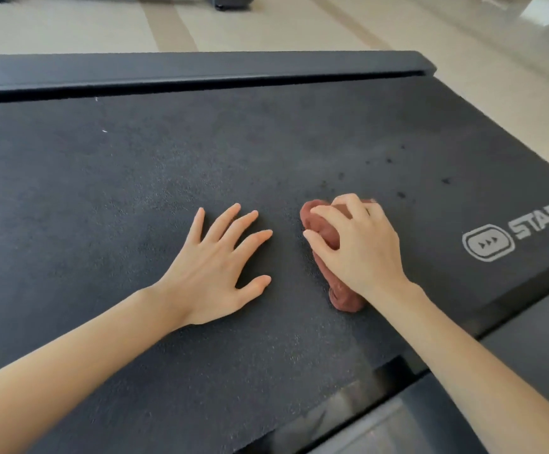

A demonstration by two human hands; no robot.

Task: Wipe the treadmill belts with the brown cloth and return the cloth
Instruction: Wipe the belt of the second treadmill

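Right hand (361, 247) curls over the bunched brown cloth (324, 231), long axis running near-to-far on the treadmill belt (135, 178), left hand (217, 267) spread flat just beside it, dark spots (397, 178) lying beyond.

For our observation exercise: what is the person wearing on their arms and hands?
Nothing is worn. The left hand and right hand are ungloved, with no rings visible. Both forearms are bare as far as the frame shows: no sleeves, watch or bracelet.
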